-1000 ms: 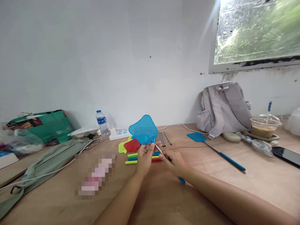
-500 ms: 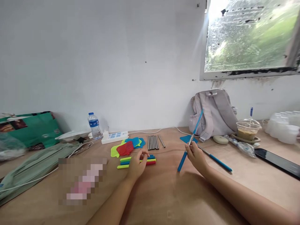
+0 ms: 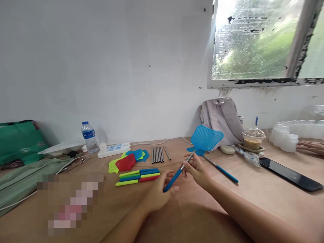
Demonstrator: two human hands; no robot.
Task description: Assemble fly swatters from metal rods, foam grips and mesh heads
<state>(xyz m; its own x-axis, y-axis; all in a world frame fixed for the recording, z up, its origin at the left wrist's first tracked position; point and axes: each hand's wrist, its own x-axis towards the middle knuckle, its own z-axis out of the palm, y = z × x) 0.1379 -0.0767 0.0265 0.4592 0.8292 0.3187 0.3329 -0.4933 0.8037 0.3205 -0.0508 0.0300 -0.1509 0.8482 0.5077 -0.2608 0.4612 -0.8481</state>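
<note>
A blue fly swatter (image 3: pixel 207 137) with a metal rod is tilted up in my right hand (image 3: pixel 194 168), whose fingers pinch the rod just above the blue handle. My left hand (image 3: pixel 162 192) is beside the lower end of that handle, its thumb and fingers apart; whether it touches the handle I cannot tell. Another blue fly swatter (image 3: pixel 226 173) lies on the table to the right, its head partly hidden. Left of my hands lie several coloured handles (image 3: pixel 138 176). Behind them are red, blue and yellow-green swatter heads (image 3: pixel 126 162) and a row of metal rods (image 3: pixel 158 155).
Along the wall stand a water bottle (image 3: pixel 89 137), a white power strip (image 3: pixel 114 149) and a grey backpack (image 3: pixel 222 118). To the right are a drink cup (image 3: pixel 253 140), a black phone (image 3: pixel 291 173) and white bottles (image 3: pixel 289 143). Another person's hand (image 3: pixel 311 147) shows at the right edge.
My left hand has moved right from the coloured handles to the held swatter's lower end. The swatter's head has turned its broad face towards me. The view has shifted slightly right.
</note>
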